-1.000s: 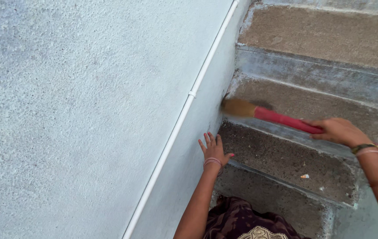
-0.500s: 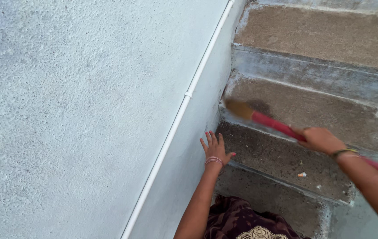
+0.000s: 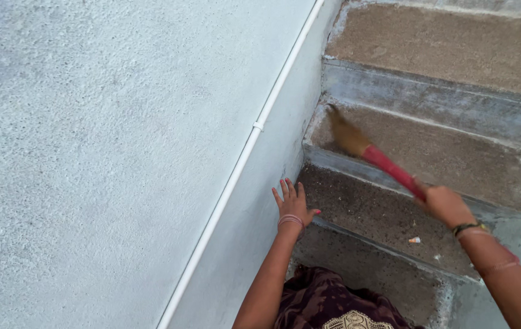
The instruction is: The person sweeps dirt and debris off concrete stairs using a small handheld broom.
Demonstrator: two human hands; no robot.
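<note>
1. Since a second ago, the broom [image 3: 375,156] has swung: its brush end has gone from pointing at 9 o'clock to pointing up at about 10 o'clock, and the right hand [image 3: 446,205] has dropped lower.
2. The right hand is shut tight around the red handle of the broom. The blurry brush end is over the left part of the step [image 3: 455,159] that is two up from the person's knees.
3. The left hand [image 3: 293,203] is open, with fingers spread flat on the wall [image 3: 120,152]. It holds nothing.
4. I think the sweeping is only part way done. The brush is at the step's left corner, by the wall. The darker step below still has a little white scrap [image 3: 414,240] on it, at 5 o'clock from the brush. The top step looks dusty brown too.
5. A thin white pipe [image 3: 254,131] runs along the wall, at 9 o'clock from the brush.
6. The wall is close to the brush, so the corner is tight. The person's dark clothes [image 3: 333,307] show at 6 o'clock.
</note>
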